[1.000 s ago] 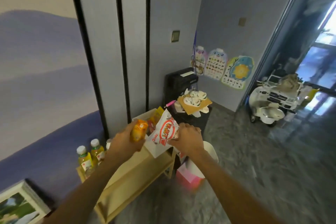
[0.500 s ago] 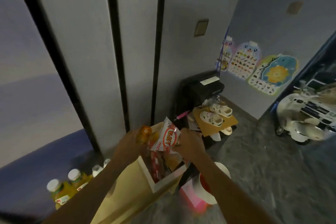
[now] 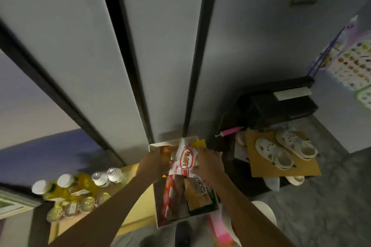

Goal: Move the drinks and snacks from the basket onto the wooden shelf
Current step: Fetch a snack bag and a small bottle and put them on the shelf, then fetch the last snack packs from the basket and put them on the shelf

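We look down over both forearms at a white, box-like basket (image 3: 153,147) that stands on the pale wooden shelf (image 3: 140,204), close against grey wall panels (image 3: 164,56) split by dark vertical strips.

Our left hand (image 3: 153,163) is curled around a small orange packet (image 3: 165,153), glossy and translucent, held above the far left corner of the basket. Our right hand (image 3: 208,163) grips a white snack bag (image 3: 185,159) by its right edge; the bag is crinkled, with a red oval logo, red lettering and red stripes along its lower end, and it stands tilted between the two hands, above the basket's opening. Both hands are closed on what they hold, fingers wrapped tight.

Inside the basket, under the hands, lie more snacks: a long red-and-white packet (image 3: 169,196) along the left wall, and a brownish-orange packet (image 3: 195,196) with a dark label beside it. A yellow packet corner (image 3: 199,143) pokes up at the far rim.

To the left of the basket, on the shelf, stand the drinks: yellow juice bottles (image 3: 66,186) with white caps, clear bottles (image 3: 107,175) with white caps just right of them, and a row of small round jars (image 3: 80,205) in front, blurred.

On the right, a black case (image 3: 281,104) sits on the floor, with white clogs (image 3: 285,150) on a brown cardboard sheet (image 3: 301,168) and a pink pump (image 3: 230,131) near the wall.
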Demonstrator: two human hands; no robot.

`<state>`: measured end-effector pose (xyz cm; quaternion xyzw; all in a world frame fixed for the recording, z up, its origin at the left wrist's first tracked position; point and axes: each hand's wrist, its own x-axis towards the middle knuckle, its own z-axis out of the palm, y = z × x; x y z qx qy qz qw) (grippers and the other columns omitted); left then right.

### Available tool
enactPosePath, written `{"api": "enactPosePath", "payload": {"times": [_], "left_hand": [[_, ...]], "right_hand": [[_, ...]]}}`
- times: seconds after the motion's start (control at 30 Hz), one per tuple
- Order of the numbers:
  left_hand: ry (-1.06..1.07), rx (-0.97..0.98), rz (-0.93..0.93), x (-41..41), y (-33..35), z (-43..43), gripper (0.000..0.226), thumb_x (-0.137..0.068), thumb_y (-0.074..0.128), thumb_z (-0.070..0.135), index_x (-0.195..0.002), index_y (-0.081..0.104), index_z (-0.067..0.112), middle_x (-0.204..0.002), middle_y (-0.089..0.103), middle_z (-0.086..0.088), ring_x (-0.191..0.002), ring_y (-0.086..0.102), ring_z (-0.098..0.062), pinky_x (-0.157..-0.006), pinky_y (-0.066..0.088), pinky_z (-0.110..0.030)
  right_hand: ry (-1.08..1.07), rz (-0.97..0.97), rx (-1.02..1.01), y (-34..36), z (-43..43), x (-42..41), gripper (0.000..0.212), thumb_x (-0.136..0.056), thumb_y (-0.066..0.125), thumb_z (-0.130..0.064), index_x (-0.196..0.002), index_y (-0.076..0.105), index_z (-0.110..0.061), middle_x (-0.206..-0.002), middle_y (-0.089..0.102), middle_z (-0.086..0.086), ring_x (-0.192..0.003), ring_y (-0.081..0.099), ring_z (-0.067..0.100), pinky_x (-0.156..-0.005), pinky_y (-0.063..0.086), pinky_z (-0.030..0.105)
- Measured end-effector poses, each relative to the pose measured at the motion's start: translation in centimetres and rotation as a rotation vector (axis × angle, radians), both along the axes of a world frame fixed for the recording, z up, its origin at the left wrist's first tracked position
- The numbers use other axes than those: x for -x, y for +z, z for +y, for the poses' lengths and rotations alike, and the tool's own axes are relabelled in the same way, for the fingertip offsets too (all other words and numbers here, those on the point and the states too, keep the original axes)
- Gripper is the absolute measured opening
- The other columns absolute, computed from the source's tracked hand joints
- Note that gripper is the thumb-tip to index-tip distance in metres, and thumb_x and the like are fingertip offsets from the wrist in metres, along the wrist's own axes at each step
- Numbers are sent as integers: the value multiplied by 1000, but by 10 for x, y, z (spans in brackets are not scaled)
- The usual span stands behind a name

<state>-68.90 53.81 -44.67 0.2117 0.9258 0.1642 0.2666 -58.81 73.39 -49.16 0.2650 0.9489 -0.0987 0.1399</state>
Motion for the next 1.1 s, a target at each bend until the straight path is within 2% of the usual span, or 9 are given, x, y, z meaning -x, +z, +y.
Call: {"api": "enactPosePath", "payload": {"times": [0.07,0.17,0.33,0.43,0.53,0.7,0.8,0.93,1.1], "left_hand": [[20,17,25,4,-21,6,59,-88,76,57,-130,49,26,-117,70,5,-99,76,-20,-81,64,-32],[56,15,44,15,-64,7,85,-82,73,73,-146,36,32,-132,65,3,-105,75,-25,-83,65,-41],[122,-24,79,20,-55,14,70,-87,68,71,-141,49,30,-134,66,2,-107,74,-24,-83,64,-39],[116,-78,53,20,-44,13,66,-86,72,69,-138,56,33,-130,68,7,-109,73,-21,-82,59,-35],[74,-110,37,23,-42,-1,64,-86,66,73,-139,56,37,-136,66,8,-116,71,-22,-90,61,-39],[31,-135,37,31,-8,-36,71,-91,60,69,-149,47,30,-150,56,1,-129,61,-26,-100,58,-47],[-54,-224,59,38,27,-56,70,-95,62,61,-153,45,27,-159,47,0,-139,51,-26,-111,50,-45],[-141,-300,170,46,78,-83,90,-86,49,81,-158,39,27,-164,39,0,-148,42,-23,-120,40,-45],[-147,-290,350,41,138,-112,104,-82,39,91,-165,22,31,-173,22,2,-158,22,-22,-128,21,-51]], "right_hand": [[54,-27,14,-9,2,10,69,-76,75,-70,-128,56,-29,-122,71,-3,-122,67,26,-113,43,59],[131,-48,40,-5,-1,24,65,-84,76,-63,-135,55,-28,-133,68,-1,-131,61,25,-121,35,62],[170,-65,65,-2,-3,39,77,-85,79,-62,-146,47,-28,-148,57,1,-142,52,29,-124,33,60],[161,-52,115,3,-3,39,75,-83,80,-60,-143,47,-28,-144,59,1,-138,55,27,-120,40,54],[101,-21,146,4,2,35,81,-77,79,-69,-141,44,-35,-142,60,-4,-137,57,25,-118,42,59],[65,63,174,68,-14,21,75,-84,70,-75,-143,43,-37,-145,56,-10,-138,53,15,-120,40,47],[19,110,152,108,-32,13,87,-86,59,-83,-153,41,-30,-155,50,-4,-144,49,20,-121,41,47],[-33,183,151,163,-58,2,100,-89,59,-81,-166,25,-26,-173,28,1,-158,30,27,-127,31,51],[17,269,123,225,-79,-12,104,-89,58,-82,-168,20,-25,-176,21,2,-161,22,26,-129,25,50]]}}
